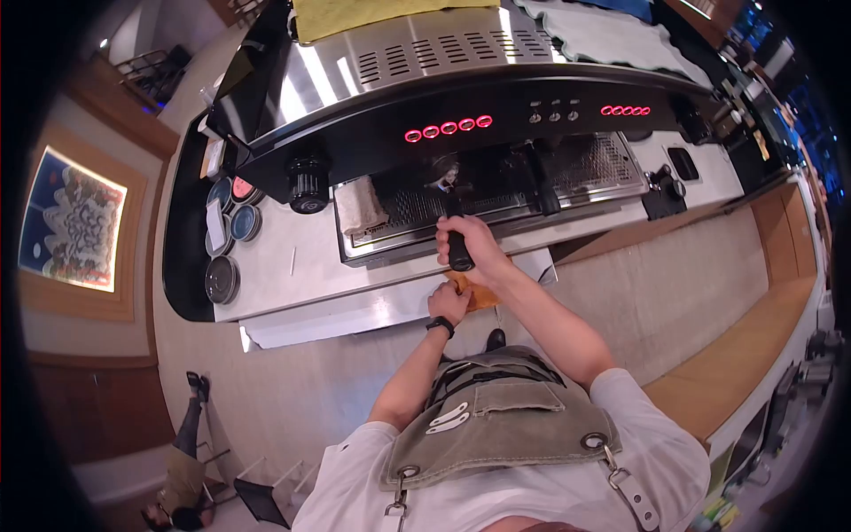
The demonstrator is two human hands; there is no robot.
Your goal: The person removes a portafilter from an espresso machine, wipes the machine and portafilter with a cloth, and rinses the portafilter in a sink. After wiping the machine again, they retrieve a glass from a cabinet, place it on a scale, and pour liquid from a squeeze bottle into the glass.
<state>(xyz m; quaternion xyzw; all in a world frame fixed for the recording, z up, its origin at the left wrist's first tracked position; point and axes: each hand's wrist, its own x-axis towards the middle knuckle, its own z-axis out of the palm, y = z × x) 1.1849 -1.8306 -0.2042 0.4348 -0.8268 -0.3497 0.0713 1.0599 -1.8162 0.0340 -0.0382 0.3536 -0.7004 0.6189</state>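
Observation:
My right hand (473, 241) is wrapped round the black handle of a portafilter (459, 254), which points toward me from the front of the espresso machine (496, 113). The portafilter's head is too dark to make out. Lower and to the left, my left hand (450, 302), with a black watch on its wrist, is closed on an orange cloth (483, 296) at the counter's front edge. Part of the cloth is hidden behind my hands and right forearm. To the right, a second black handle (542, 182) hangs from the machine above the drip tray (607, 170).
A folded light towel (361, 207) lies on the drip tray's left end. Several round dishes (245, 222) stand on the left counter, near a black steam knob (308, 184). A tamper (669, 184) sits on a dark mat at right. A person (184, 470) sits at lower left.

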